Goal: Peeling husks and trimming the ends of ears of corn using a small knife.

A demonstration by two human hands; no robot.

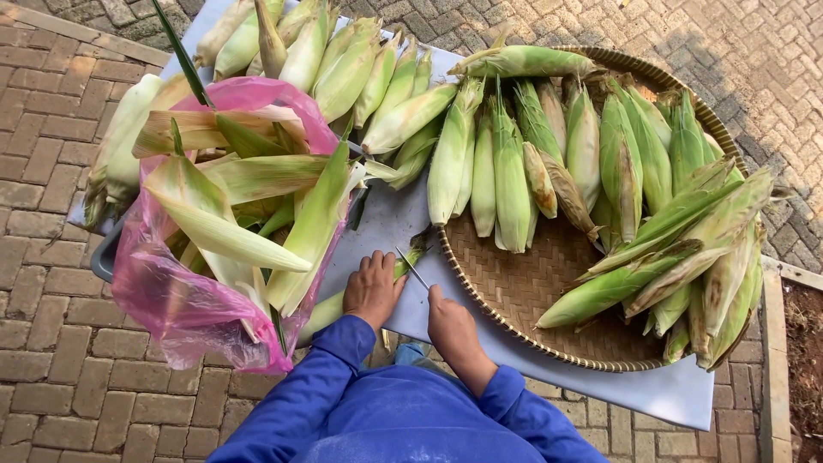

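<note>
My left hand (372, 288) presses down on an ear of corn in its green husk (410, 260) that lies across the light table top (390, 219). My right hand (452, 328) grips a thin knife (412, 268), its blade slanting up to the left against the cob near its end. Both arms wear blue sleeves. The cob's lower part is hidden under my left hand and the pink bag.
A pink plastic bag (184, 304) full of stripped husks stands at the left. A round woven tray (514, 283) at the right holds several unhusked cobs. More cobs (360, 69) are piled along the table's far side. Brick paving surrounds the table.
</note>
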